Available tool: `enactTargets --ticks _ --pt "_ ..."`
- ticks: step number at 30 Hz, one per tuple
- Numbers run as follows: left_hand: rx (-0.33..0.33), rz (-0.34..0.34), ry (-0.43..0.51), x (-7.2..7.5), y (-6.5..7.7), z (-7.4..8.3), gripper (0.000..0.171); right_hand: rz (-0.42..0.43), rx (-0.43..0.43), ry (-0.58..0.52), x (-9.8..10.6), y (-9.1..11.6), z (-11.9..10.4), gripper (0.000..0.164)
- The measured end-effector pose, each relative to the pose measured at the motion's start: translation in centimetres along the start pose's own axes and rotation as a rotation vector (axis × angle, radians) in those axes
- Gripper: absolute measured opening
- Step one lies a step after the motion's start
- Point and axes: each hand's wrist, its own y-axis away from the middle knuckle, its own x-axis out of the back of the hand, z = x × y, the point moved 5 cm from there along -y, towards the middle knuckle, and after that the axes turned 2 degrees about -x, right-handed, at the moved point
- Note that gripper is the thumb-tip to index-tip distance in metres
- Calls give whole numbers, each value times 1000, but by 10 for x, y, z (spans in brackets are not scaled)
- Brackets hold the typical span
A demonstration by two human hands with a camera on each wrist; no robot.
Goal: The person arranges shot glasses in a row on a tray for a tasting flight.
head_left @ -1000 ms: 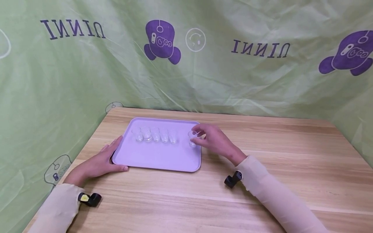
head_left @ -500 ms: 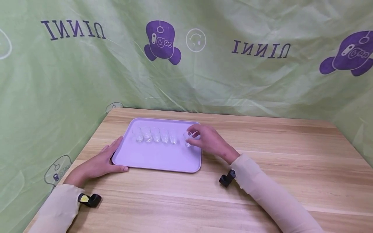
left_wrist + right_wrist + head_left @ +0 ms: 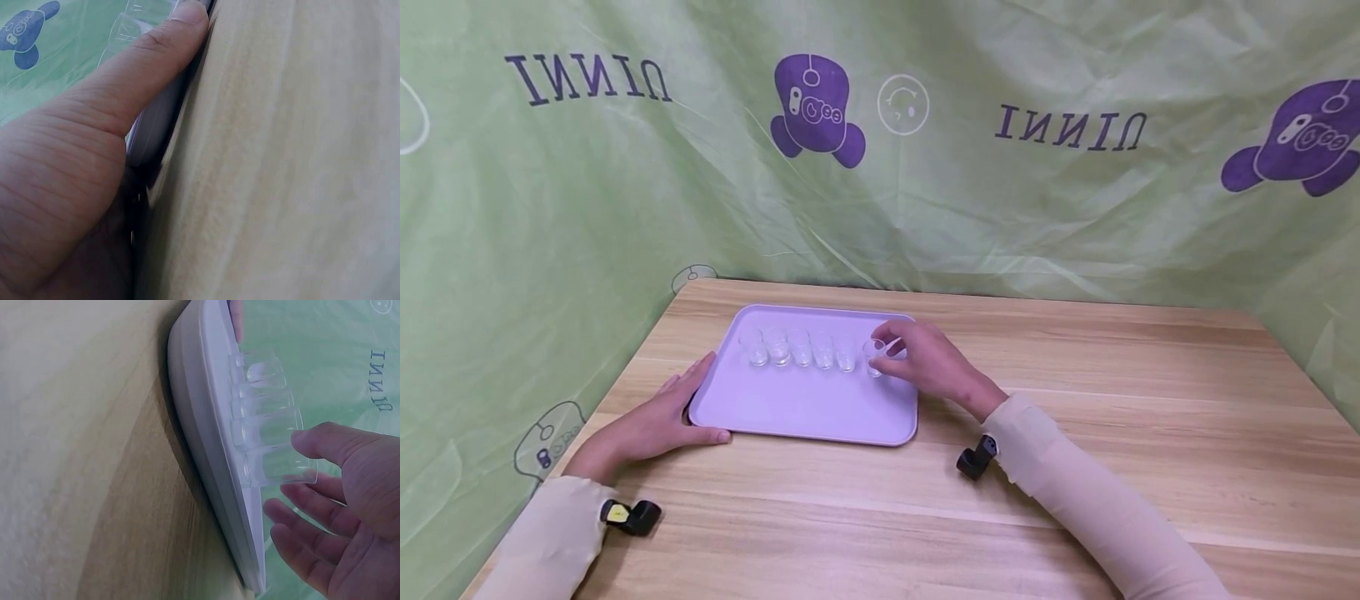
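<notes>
A lilac tray (image 3: 805,408) lies on the wooden table. Several clear shot glasses (image 3: 802,354) stand upright on it in a row, running from the left toward the middle. At the right end of that row, my right hand (image 3: 932,362) pinches one more clear shot glass (image 3: 870,350) between thumb and fingers, upright and close to its neighbour. In the right wrist view, the thumb (image 3: 319,440) lies at this glass's rim and the lower fingers spread away from it. My left hand (image 3: 658,421) rests against the tray's front left corner, fingers straight along the side, thumb along the front edge.
The wooden table (image 3: 820,517) extends in front of the tray and to its right. A green printed cloth (image 3: 715,200) hangs behind the table and at both sides. Small black cameras (image 3: 976,458) sit at both wrists.
My right hand has moved left with the shot glass, from the tray's right edge to beside the row. The left hand and the tray have stayed in place.
</notes>
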Motion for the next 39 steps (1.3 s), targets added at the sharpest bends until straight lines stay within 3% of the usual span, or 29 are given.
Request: enactTargets --ticks 28,39 --pt "0 0 4 1 1 0 122 -7 2 67 -5 -9 -3 39" --pt "-9 0 4 -1 1 -1 122 39 -54 130 2 4 2 86"
